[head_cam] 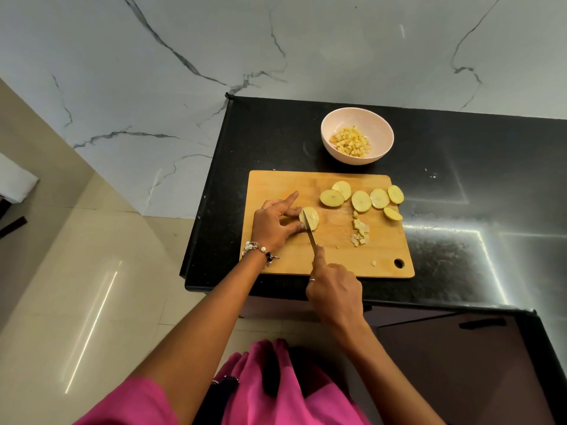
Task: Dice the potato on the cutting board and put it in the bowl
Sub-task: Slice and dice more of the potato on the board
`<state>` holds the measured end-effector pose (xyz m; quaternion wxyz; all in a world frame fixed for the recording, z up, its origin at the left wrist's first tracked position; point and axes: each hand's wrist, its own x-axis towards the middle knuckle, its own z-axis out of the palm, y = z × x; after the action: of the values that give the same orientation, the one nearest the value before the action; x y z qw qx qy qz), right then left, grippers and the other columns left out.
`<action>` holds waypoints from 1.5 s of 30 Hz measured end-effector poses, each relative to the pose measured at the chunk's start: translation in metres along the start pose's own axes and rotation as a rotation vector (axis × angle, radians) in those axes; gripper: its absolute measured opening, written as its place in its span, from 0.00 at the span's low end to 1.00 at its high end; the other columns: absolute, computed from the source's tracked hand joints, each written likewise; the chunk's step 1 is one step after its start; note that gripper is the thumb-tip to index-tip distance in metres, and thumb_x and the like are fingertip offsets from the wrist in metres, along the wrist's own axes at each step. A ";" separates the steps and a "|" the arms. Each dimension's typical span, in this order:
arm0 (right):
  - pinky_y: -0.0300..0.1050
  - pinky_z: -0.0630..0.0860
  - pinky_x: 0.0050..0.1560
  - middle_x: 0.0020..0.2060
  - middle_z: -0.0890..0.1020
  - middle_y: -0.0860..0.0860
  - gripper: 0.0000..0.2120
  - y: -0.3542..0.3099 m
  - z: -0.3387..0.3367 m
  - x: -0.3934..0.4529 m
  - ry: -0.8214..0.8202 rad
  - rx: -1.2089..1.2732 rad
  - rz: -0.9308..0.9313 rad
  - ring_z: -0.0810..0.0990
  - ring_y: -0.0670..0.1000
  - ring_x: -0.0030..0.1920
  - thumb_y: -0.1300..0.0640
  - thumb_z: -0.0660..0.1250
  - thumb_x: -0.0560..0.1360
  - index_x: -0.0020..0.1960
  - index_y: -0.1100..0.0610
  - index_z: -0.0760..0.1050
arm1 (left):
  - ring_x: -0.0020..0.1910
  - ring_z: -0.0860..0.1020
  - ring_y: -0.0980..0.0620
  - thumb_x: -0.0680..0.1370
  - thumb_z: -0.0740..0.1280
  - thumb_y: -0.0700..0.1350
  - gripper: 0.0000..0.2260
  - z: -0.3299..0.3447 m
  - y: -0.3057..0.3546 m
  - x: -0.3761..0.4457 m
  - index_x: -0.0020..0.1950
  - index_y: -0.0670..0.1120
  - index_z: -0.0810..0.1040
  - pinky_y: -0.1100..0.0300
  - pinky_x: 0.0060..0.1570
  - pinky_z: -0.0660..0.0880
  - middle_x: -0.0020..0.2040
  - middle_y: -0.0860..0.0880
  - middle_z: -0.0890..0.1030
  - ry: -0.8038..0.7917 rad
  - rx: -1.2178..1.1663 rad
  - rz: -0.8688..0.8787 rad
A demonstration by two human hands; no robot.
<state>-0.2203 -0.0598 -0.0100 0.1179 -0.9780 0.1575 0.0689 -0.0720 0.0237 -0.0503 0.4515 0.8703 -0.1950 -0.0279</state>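
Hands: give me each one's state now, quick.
Left hand: fingers holding the potato slice on the board.
Right hand: gripping the knife.

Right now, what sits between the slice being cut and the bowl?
Head view: bare cutting board, then black counter. The other slices lie off to the right of the cut slice and bowl.

The light on my work is soft and fairly dim, the colours a little muted. Bright streaks of glare run across the black counter (460, 210) on my right and down the glossy floor tiles (92, 317) on my left. The wide lens bends straight edges toward the borders, and my pink clothing (276, 394) at the bottom looks soft
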 end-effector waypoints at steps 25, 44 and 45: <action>0.46 0.63 0.33 0.43 0.79 0.58 0.28 -0.012 0.003 0.036 0.083 -0.050 -0.055 0.77 0.58 0.38 0.61 0.51 0.78 0.76 0.61 0.50 | 0.55 0.76 0.54 0.67 0.76 0.44 0.27 0.001 -0.003 0.001 0.65 0.44 0.75 0.61 0.56 0.73 0.51 0.47 0.83 0.068 0.015 0.000; 0.48 0.69 0.36 0.45 0.80 0.59 0.24 0.012 -0.014 0.013 0.000 0.169 -0.033 0.77 0.60 0.43 0.56 0.54 0.79 0.75 0.54 0.57 | 0.57 0.74 0.56 0.68 0.76 0.47 0.25 -0.001 0.000 -0.001 0.64 0.48 0.76 0.65 0.54 0.68 0.49 0.54 0.84 0.046 0.015 -0.019; 0.49 0.70 0.36 0.45 0.80 0.59 0.24 0.012 -0.013 0.015 -0.001 0.154 -0.037 0.78 0.60 0.42 0.56 0.53 0.79 0.75 0.54 0.57 | 0.56 0.74 0.56 0.68 0.76 0.47 0.25 -0.002 0.001 -0.001 0.64 0.49 0.76 0.66 0.53 0.66 0.49 0.55 0.83 0.031 0.026 -0.011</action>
<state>-0.2091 -0.0784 -0.0029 0.1939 -0.9689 0.1440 0.0546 -0.0728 0.0255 -0.0488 0.4431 0.8774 -0.1834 -0.0144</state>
